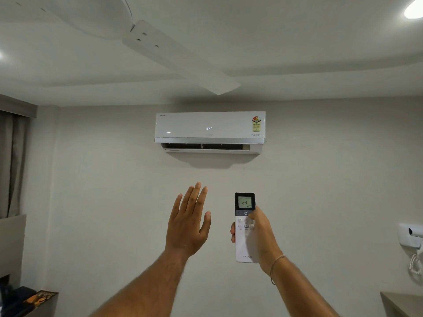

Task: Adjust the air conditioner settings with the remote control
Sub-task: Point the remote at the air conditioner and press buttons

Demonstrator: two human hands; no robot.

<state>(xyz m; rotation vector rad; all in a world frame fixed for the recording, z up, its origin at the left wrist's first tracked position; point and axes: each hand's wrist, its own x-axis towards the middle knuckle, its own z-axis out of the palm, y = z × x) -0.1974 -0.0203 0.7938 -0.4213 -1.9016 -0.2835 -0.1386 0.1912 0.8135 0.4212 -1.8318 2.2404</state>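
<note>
A white air conditioner [210,128] hangs high on the wall, its front display reading 24 and its bottom flap open. My right hand [261,234] holds a white remote control [245,245] upright below it. The remote's small screen also reads 24, and my thumb rests on the buttons just under the dark top section. My left hand [188,223] is raised beside the remote, palm toward the wall, fingers straight and slightly apart, holding nothing.
A white ceiling fan [146,35] is overhead. A curtain [11,161] hangs at the left. A wall-mounted white device with a coiled cord [414,245] sits at the right. Dark items lie on a surface at the bottom left [29,300].
</note>
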